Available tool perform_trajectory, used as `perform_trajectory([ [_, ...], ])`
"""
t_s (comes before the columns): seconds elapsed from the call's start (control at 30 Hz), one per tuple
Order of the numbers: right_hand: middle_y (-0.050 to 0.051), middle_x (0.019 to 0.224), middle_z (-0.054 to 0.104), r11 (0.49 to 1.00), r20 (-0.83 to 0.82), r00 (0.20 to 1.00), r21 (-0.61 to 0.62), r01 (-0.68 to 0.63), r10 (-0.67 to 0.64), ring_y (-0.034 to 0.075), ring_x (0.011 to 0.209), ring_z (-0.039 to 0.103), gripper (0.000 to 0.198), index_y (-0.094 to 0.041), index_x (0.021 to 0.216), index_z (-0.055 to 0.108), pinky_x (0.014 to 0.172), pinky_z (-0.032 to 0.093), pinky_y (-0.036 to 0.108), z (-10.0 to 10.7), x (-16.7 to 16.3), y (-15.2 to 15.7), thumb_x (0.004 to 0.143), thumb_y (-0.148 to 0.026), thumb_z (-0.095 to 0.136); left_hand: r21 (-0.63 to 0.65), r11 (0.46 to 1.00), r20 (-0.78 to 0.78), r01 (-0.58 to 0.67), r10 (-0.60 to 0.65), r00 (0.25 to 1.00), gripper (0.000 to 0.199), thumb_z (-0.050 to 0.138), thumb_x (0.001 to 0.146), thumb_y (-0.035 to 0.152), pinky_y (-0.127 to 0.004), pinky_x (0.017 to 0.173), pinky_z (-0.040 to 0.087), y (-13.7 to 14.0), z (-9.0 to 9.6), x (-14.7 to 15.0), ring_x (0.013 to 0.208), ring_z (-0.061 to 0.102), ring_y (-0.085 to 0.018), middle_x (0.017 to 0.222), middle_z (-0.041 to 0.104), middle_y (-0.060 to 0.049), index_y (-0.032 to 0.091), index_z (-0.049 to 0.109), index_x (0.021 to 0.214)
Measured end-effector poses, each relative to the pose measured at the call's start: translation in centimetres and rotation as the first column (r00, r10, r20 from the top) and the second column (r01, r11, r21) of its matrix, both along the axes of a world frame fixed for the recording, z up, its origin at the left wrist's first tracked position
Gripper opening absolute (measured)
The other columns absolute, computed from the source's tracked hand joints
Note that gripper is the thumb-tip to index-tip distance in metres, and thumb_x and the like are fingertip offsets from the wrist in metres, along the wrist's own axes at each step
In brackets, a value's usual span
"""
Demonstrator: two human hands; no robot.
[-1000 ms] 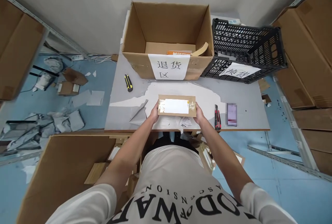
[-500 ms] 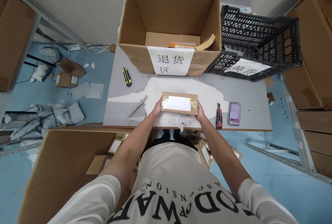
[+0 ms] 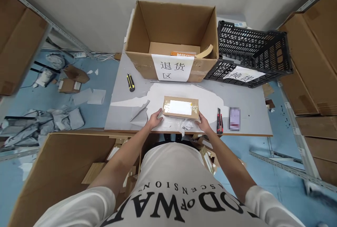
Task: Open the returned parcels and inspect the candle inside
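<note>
A small brown cardboard parcel (image 3: 180, 108) with a white label and clear tape lies on the torn white covering of the table, its long side facing me. My left hand (image 3: 155, 119) is just off its lower left corner, thumb and fingers apart, holding nothing. At the right end, my right hand (image 3: 203, 121) is open, with its fingertips close to the parcel's lower right corner; whether they touch it I cannot tell. Crumpled clear plastic (image 3: 187, 125) lies between the hands, near the table's front edge.
A large open carton (image 3: 172, 67) with a paper sign stands behind the parcel, beside a black plastic crate (image 3: 252, 58). A yellow-black box cutter (image 3: 130, 82) lies left; a red-black cutter (image 3: 219, 121) and a blurred purple item (image 3: 234, 119) lie right. Below left is a big carton (image 3: 65, 164) holding parcels.
Both hands have loosened from the parcel's ends and drawn back toward me, the left one farther out to the side. The camera view has tilted slightly.
</note>
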State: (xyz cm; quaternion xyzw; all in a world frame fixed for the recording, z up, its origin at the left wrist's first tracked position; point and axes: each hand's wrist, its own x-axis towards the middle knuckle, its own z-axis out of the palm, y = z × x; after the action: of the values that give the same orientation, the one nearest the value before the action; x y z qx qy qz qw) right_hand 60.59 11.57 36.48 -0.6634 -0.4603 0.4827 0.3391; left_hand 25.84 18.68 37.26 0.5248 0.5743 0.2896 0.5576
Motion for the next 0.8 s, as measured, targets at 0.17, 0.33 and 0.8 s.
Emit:
perform_trajectory([
  [0.17,0.007,0.112,0.071,0.998,0.013,0.999,-0.052,0.037,-0.036,0.028,0.109,0.063,0.049,-0.023,0.117,0.061,0.101,0.046,0.050,0.0,-2.1,0.5,0.069,-0.033,0.065,-0.008,0.999,-0.043,0.032,-0.032,0.999,0.052,0.068,0.073,0.045,-0.043,0.110,0.037,-0.9,-0.6,1.6,0.121,0.058,-0.031,0.120,0.069,-0.009,0.017,0.068,0.117],
  [0.33,0.006,0.104,0.071,0.998,-0.018,0.998,-0.013,0.058,-0.058,0.027,0.103,0.064,0.038,-0.022,0.102,0.066,0.097,0.048,0.048,1.7,-2.4,0.9,0.069,-0.040,0.069,0.024,1.000,-0.056,0.002,-0.001,0.998,0.049,0.062,0.078,0.045,-0.039,0.104,0.042,-1.0,1.2,2.1,0.113,0.062,-0.028,0.116,0.071,-0.009,0.016,0.067,0.117],
  [0.8,0.004,0.072,0.072,0.947,-0.125,0.963,-0.250,0.201,-0.237,0.022,0.081,0.067,0.036,-0.018,0.076,0.071,0.077,0.056,0.038,4.7,-2.3,3.7,0.072,-0.054,0.069,0.021,1.000,-0.476,0.021,-0.009,0.879,0.053,0.046,0.087,0.056,-0.029,0.069,0.042,2.0,5.8,3.7,0.075,0.062,-0.021,0.069,0.070,-0.007,0.014,0.077,0.079],
])
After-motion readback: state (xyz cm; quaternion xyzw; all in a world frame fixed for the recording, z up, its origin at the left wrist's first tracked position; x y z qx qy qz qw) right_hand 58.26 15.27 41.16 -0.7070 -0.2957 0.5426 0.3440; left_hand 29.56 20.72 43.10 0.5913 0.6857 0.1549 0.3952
